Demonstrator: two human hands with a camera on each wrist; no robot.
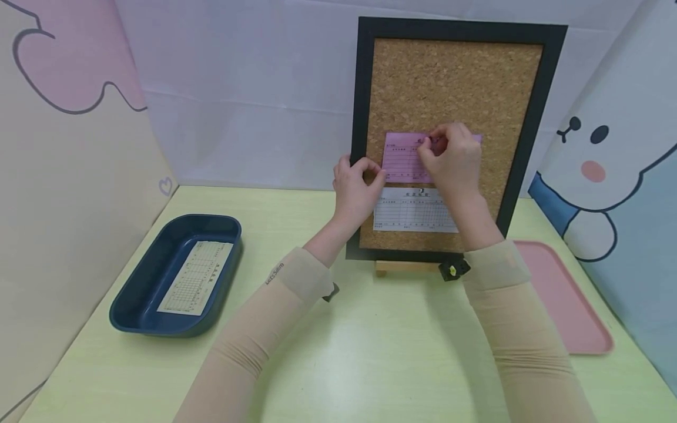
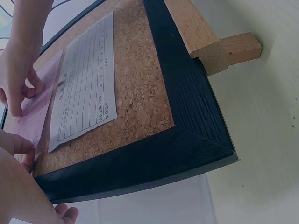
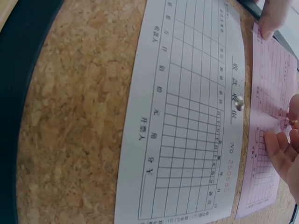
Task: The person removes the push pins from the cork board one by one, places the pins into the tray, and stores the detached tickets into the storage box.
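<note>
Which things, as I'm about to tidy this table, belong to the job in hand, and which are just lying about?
Part of the job:
pink slip, at left hand and right hand
corkboard
white slip, pinned below
probably cream slip and blue tray

Apparently lying about:
pink tray

The table bears a blue tray, wooden stand, pink tray.
</note>
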